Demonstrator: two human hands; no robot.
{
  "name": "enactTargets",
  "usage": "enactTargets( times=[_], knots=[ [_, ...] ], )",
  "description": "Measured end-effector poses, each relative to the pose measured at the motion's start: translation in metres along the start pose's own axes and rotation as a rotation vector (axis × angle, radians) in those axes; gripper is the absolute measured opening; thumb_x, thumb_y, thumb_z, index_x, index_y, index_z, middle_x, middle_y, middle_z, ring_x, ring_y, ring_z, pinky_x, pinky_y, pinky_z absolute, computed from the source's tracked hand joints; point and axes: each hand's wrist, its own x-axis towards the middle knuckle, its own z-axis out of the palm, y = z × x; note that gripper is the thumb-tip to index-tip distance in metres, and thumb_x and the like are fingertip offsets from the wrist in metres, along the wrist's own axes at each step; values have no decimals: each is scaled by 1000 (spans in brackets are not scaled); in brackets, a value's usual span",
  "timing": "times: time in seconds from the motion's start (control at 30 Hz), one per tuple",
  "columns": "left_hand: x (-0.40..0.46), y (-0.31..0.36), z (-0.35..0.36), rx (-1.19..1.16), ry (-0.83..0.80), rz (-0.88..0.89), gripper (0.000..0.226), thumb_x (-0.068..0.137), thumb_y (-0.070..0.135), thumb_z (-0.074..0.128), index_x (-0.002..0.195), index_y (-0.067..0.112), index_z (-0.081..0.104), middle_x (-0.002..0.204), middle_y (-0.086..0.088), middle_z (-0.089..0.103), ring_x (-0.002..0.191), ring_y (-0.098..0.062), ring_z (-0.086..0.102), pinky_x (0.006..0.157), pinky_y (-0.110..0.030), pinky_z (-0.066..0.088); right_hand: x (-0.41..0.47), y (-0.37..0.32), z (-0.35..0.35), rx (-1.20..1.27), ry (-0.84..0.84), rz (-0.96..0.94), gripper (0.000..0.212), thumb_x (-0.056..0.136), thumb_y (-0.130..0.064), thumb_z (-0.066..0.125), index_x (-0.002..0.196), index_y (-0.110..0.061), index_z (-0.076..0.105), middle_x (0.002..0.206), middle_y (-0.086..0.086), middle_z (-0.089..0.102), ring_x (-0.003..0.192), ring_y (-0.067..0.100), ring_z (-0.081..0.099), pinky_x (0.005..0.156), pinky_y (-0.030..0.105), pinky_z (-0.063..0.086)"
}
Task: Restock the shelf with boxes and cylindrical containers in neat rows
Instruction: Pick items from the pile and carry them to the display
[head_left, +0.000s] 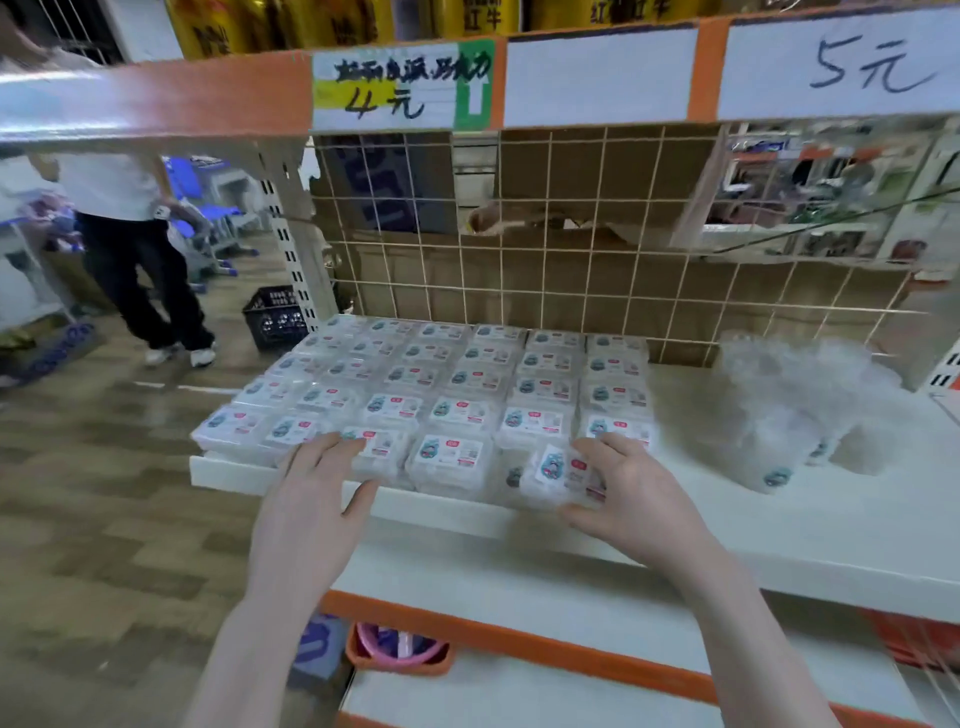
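Clear plastic boxes (447, 395) are laid flat in tight rows on the white shelf (779, 535), labels up, presumably so that each can be read and counted; one box (558, 470) is grasped by the right hand (631, 499) at the front edge, tilted, apparently to be slotted into the gap in the front row; the left hand (311, 493) is rested with fingers extended on the neighbouring boxes, nothing grasped, seemingly to steady the row; blurred clear cylindrical containers (795, 410) are stood apart on the right, probably awaiting their own rows.
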Motion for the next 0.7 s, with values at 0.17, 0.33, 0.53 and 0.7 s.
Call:
enactTargets(
  times=[0.17, 0.33, 0.53, 0.7],
  knots=[
    [11, -21, 5, -61, -29, 42, 40, 77, 11, 75, 115, 7, 66, 121, -12, 61, 116, -34, 52, 95, -46, 43, 18, -18, 11, -73, -28, 32, 72, 76, -49, 65, 138, -21, 41, 130, 0, 44, 120, 19, 38, 102, 26, 28],
    [22, -23, 8, -91, -50, 77, 38, 82, 16, 70, 119, 10, 64, 126, -10, 58, 120, -31, 48, 102, -42, 37, 32, -27, 16, -131, -62, 58, 74, 76, -51, 65, 139, -23, 39, 130, 0, 43, 119, 19, 34, 101, 28, 28],
    [30, -27, 15, -142, -100, 93, 38, 85, 19, 66, 123, 12, 61, 129, -6, 55, 124, -26, 42, 105, -38, 33, 39, -29, 22, -128, -66, 55, 74, 76, -51, 64, 140, -24, 39, 130, -2, 42, 120, 18, 33, 103, 28, 29],
    [33, -29, 18, -141, -105, 109, 36, 84, 16, 68, 119, 11, 64, 126, -8, 57, 121, -28, 46, 103, -38, 33, 34, -25, 25, -1, -28, 42, 64, 77, -38, 72, 135, -25, 48, 127, -3, 42, 118, 15, 35, 98, 22, 30]
  ],
)
